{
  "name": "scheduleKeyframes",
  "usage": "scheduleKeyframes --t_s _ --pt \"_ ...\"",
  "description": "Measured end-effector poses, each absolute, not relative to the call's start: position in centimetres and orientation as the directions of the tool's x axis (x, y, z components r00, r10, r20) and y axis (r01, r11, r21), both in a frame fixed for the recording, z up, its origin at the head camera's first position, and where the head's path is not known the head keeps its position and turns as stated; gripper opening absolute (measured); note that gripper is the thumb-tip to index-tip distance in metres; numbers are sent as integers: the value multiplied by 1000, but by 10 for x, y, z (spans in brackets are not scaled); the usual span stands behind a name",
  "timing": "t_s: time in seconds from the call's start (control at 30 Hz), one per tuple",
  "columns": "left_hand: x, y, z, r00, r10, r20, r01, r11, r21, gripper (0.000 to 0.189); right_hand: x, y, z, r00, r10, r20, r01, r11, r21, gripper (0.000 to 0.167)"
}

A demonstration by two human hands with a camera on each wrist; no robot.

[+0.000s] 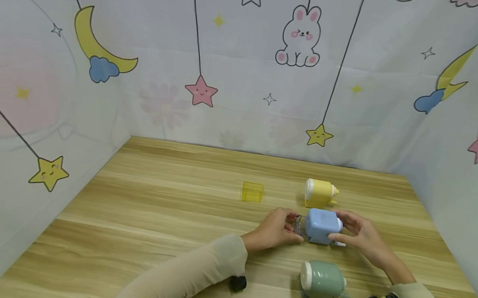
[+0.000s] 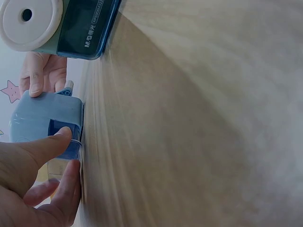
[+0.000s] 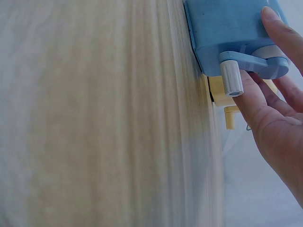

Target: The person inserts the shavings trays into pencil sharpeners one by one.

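Observation:
A blue crank pencil sharpener stands on the table between both hands. My right hand holds its crank end, thumb on the near side and fingers around the back. In the right wrist view the blue crank arm with its white knob points past the palm. My left hand pinches a clear shavings drawer at the sharpener's left end. The left wrist view shows the left thumb over the dark opening in the blue body; how far the drawer sits inside is partly hidden.
A green sharpener stands nearer the front, a yellow sharpener behind the blue one. Left of the yellow one lies a transparent yellow drawer. Printed cloth walls enclose the wooden table at the back and sides.

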State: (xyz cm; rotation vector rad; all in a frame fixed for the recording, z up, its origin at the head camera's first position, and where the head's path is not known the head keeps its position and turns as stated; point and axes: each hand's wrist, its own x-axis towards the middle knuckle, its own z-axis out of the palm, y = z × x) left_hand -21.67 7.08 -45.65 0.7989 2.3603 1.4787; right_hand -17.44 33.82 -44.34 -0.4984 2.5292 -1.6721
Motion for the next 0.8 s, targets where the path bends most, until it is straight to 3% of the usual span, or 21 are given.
scheduleKeyframes --t_s 0.8 --pt "-217 78 -456 -821 564 89 329 340 881 55 -175 338 -443 -952 -290 101 -211 376 -902 62"
